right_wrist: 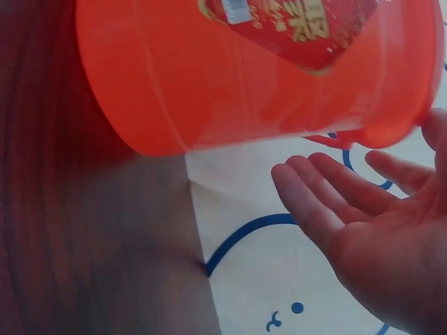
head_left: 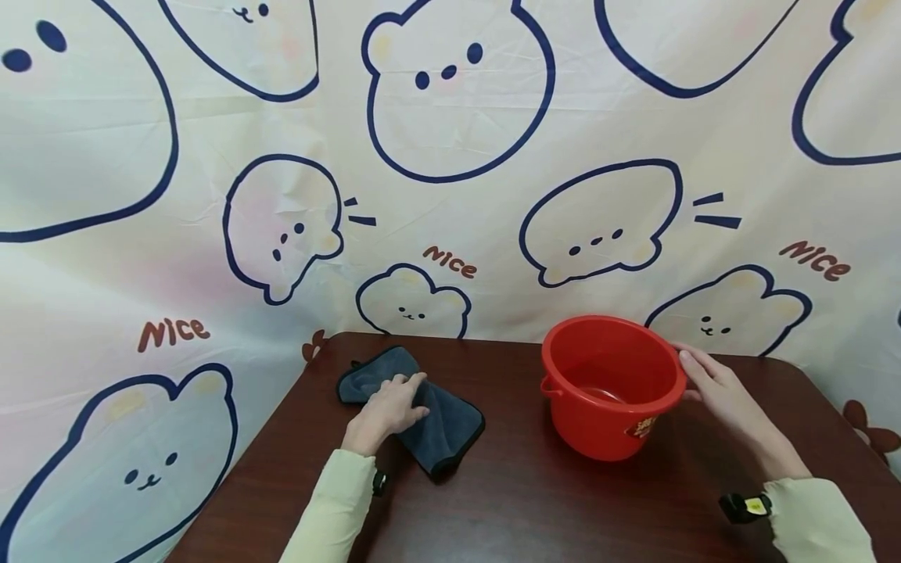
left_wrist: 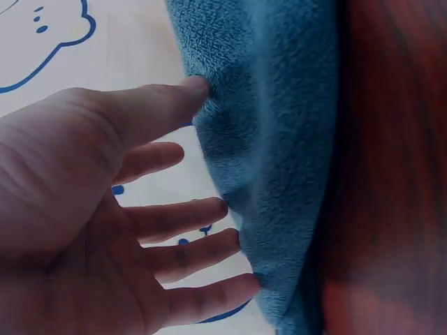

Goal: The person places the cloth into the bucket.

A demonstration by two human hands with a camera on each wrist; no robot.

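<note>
A blue-grey cloth [head_left: 439,426] with black edging lies rumpled on the table at the left. My left hand [head_left: 389,408] is over it, palm down. In the left wrist view the fingers of that hand [left_wrist: 77,188] are spread and fairly straight, their tips at the surface of the cloth [left_wrist: 272,139]. To the right stands a red plastic bucket [head_left: 598,430], upright, with a label on its side. Beside the bucket's right rim is my right hand [head_left: 714,391]. The right wrist view has its fingers [right_wrist: 321,209] extended next to the bucket [right_wrist: 230,105], the thumb at the rim.
The dark brown wooden table [head_left: 507,508] runs back to a pale curtain [head_left: 450,219] printed with cartoon bears. The curtain hangs along the back and left sides. Between the cloth and the bucket, bare tabletop shows.
</note>
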